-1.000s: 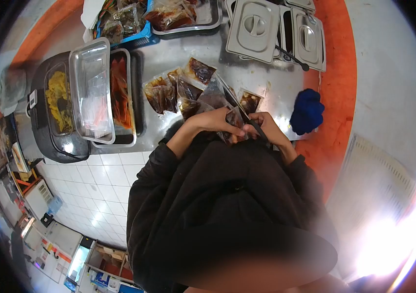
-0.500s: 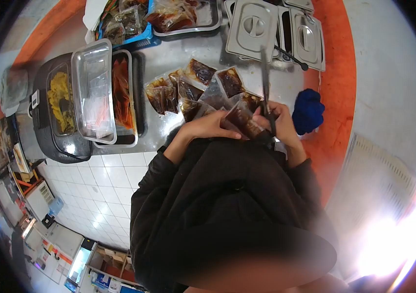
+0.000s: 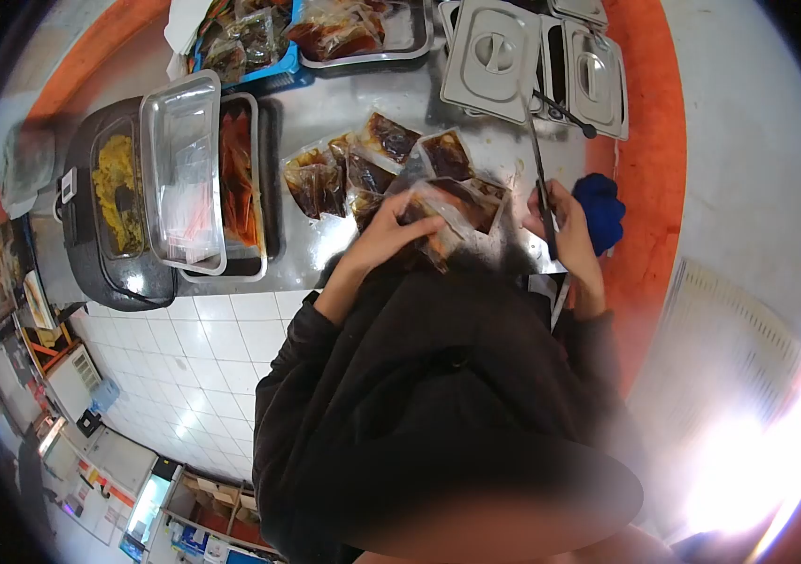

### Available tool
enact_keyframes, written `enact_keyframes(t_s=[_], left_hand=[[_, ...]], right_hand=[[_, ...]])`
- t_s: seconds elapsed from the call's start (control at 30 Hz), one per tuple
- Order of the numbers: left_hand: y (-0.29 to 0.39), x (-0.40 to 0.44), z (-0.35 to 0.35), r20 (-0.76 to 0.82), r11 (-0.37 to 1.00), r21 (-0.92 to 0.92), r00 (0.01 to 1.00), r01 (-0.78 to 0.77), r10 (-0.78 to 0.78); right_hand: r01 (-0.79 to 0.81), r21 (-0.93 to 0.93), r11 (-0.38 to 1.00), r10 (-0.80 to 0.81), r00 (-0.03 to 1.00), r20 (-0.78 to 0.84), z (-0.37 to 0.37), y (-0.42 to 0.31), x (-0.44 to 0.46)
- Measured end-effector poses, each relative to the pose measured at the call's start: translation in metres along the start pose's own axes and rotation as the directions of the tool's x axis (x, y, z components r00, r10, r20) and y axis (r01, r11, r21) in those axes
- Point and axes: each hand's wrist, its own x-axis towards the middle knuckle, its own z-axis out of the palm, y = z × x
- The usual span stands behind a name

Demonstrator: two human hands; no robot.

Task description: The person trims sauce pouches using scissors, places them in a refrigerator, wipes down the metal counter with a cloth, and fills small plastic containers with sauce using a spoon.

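Observation:
My left hand is closed on a clear plastic pouch, its thumb on top and the pouch tilted near my body. In my right hand is a long, narrow knife, its blade pointing away from me; the grip is partly hidden by my fingers. Pouch and knife are apart. Several clear pouches of dark brown sauce lie on the steel table just beyond my hands, among them one pouch at the back and another pouch at the left.
A clear-lidded tray overlaps a steel tray of reddish contents at the left. Lidded steel pans stand at the back right. A blue cloth lies beside my right hand, and a blue basket holds bags behind.
My hands have drawn apart: the right moved right with the knife, away from the pouch. My left hand lifted slightly and turned the pouch.

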Motion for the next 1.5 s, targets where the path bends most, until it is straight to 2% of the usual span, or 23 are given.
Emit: enact_keyframes(t_s=[0.03, 0.07, 0.1, 0.13, 0.2, 0.3, 0.4, 0.47, 0.63, 0.73, 0.77, 0.87, 0.93, 1.07, 1.13, 1.17, 1.2, 1.27, 1.33, 1.37, 1.43, 1.47, 1.5], left_hand=[[0.000, -0.002, -0.004, -0.003, 1.000, -0.002, 1.000, 0.001, -0.001], [0.005, -0.003, -0.006, -0.088, 1.000, -0.019, 0.996, -0.019, 0.018], [0.011, -0.004, -0.008, -0.172, 0.999, -0.035, 0.985, -0.041, 0.034], [0.019, -0.005, -0.008, -0.222, 0.996, -0.042, 0.973, -0.074, 0.063], [0.024, -0.004, -0.014, -0.253, 0.996, -0.042, 0.965, -0.082, 0.069], [0.023, 0.001, -0.017, -0.289, 0.994, -0.051, 0.954, -0.097, 0.078], [0.023, 0.007, -0.008, -0.240, 0.997, 0.009, 0.968, -0.075, 0.075], [0.023, 0.008, -0.001, -0.123, 0.999, -0.016, 0.992, -0.042, 0.040], [0.023, 0.006, 0.009, -0.131, 0.995, 0.037, 0.987, -0.092, 0.096], [0.030, 0.005, 0.010, -0.129, 0.994, 0.054, 0.986, -0.095, 0.102], [0.032, 0.004, 0.010, -0.112, 0.997, 0.001, 0.991, -0.078, 0.078], [0.034, 0.005, 0.012, -0.093, 0.996, -0.043, 0.993, -0.080, 0.075], [0.033, 0.007, 0.012, -0.092, 0.995, -0.035, 0.991, -0.099, 0.095], [0.022, 0.011, 0.011, -0.082, 0.983, 0.100, 0.983, -0.155, 0.163], [0.019, 0.010, 0.012, -0.064, 0.972, 0.160, 0.981, -0.173, 0.185], [0.019, 0.009, 0.014, -0.065, 0.995, 0.025, 0.993, -0.095, 0.096], [0.019, 0.009, 0.016, -0.053, 0.994, -0.111, 0.999, -0.013, 0.007], [0.015, 0.010, 0.014, -0.073, 0.996, -0.089, 0.997, -0.032, 0.025], [0.013, 0.010, 0.014, -0.094, 0.996, -0.069, 0.994, -0.052, 0.046], [0.015, 0.010, 0.015, -0.089, 0.995, -0.098, 0.996, -0.028, 0.019], [0.017, 0.009, 0.015, -0.086, 0.992, -0.128, 0.996, -0.004, -0.007], [0.016, 0.009, 0.015, -0.083, 0.996, -0.072, 0.996, -0.044, 0.038], [0.014, 0.010, 0.015, -0.078, 0.996, -0.015, 0.994, -0.083, 0.082]], right_hand=[[-0.001, 0.000, 1.000, 0.001, 1.000, 0.003, -0.008, -0.001, -0.007], [-0.130, 0.114, 0.985, 0.103, 0.970, 0.219, -0.018, -0.002, -0.015], [-0.277, 0.195, 0.941, 0.171, 0.885, 0.432, -0.026, -0.003, -0.023], [-0.278, 0.193, 0.941, 0.172, 0.884, 0.434, -0.031, -0.002, -0.030], [-0.418, 0.108, 0.902, 0.265, 0.733, 0.627, -0.035, 0.003, -0.042], [-0.426, 0.072, 0.902, 0.281, 0.703, 0.653, -0.022, 0.007, -0.050], [-0.406, 0.130, 0.905, 0.221, 0.708, 0.671, -0.007, 0.001, -0.041], [-0.398, 0.158, 0.904, 0.187, 0.698, 0.691, 0.001, -0.003, -0.031], [-0.487, 0.187, 0.853, 0.232, 0.674, 0.701, 0.010, -0.013, -0.024], [-0.442, 0.209, 0.872, 0.193, 0.703, 0.684, 0.011, -0.004, -0.025], [-0.443, 0.207, 0.873, 0.194, 0.703, 0.684, 0.010, -0.001, -0.026], [-0.419, 0.102, 0.902, 0.249, 0.699, 0.671, 0.005, 0.004, -0.026], [-0.469, 0.057, 0.881, 0.316, 0.673, 0.668, 0.003, -0.001, -0.026], [-0.510, 0.099, 0.854, 0.325, 0.672, 0.665, 0.010, 0.005, -0.031], [-0.370, 0.295, 0.881, 0.118, 0.775, 0.621, 0.018, 0.009, -0.034], [-0.371, 0.297, 0.880, 0.117, 0.775, 0.622, 0.018, 0.004, -0.032], [-0.402, 0.268, 0.875, 0.152, 0.755, 0.638, 0.016, -0.004, -0.030], [-0.434, 0.242, 0.868, 0.187, 0.736, 0.650, 0.014, -0.004, -0.028], [-0.483, 0.042, 0.874, 0.299, 0.606, 0.737, 0.009, 0.011, -0.028], [-0.482, 0.042, 0.875, 0.299, 0.605, 0.738, 0.009, 0.013, -0.028], [-0.468, 0.125, 0.875, 0.238, 0.639, 0.731, 0.011, 0.013, -0.030], [-0.468, 0.123, 0.875, 0.239, 0.638, 0.732, 0.016, 0.010, -0.031], [-0.396, 0.232, 0.888, 0.155, 0.735, 0.660, 0.025, 0.004, -0.032]])
